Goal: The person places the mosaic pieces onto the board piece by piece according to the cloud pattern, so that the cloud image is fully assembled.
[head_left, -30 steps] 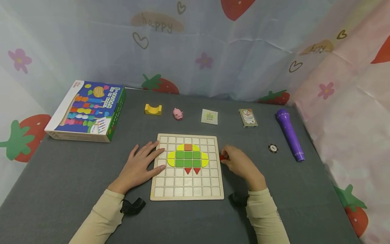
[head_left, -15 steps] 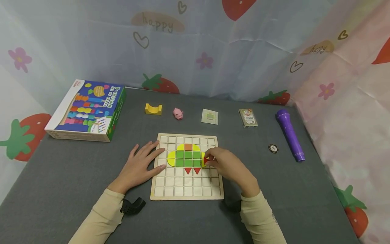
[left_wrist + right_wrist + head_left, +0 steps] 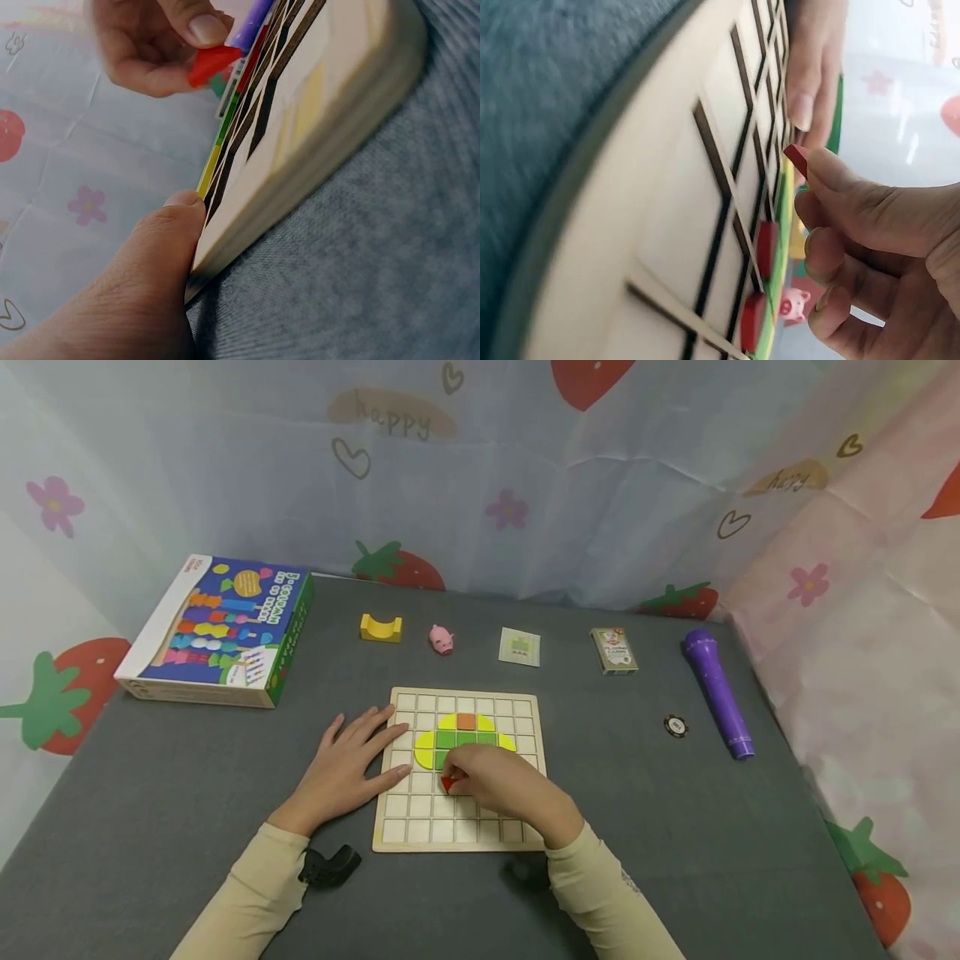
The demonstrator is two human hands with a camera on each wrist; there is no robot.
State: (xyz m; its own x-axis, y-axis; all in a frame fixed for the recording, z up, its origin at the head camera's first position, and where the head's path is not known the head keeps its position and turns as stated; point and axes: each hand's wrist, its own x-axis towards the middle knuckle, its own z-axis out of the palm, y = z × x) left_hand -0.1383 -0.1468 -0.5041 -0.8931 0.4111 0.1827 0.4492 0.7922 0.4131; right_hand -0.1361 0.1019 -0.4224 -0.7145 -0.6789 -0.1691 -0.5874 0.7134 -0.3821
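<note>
Red triangular piece (image 3: 447, 784) at frame centre, pinched in right hand (image 3: 501, 789) fingers (image 3: 870, 214), just above wooden grid board (image 3: 420, 831), perhaps touching it. Left hand (image 3: 351, 768) flat, fingers straight, resting on board's left edge. Pink pig (image 3: 442, 638) farther up on grey bench (image 3: 165, 810).

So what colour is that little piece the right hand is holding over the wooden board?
Red small wooden piece, clearest in the left wrist view.

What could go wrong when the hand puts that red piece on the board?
The right hand pinches the red piece only by its edge, so it might slip. It could bump the red triangles already set. The left hand only rests on the wooden board, which might slide.
</note>
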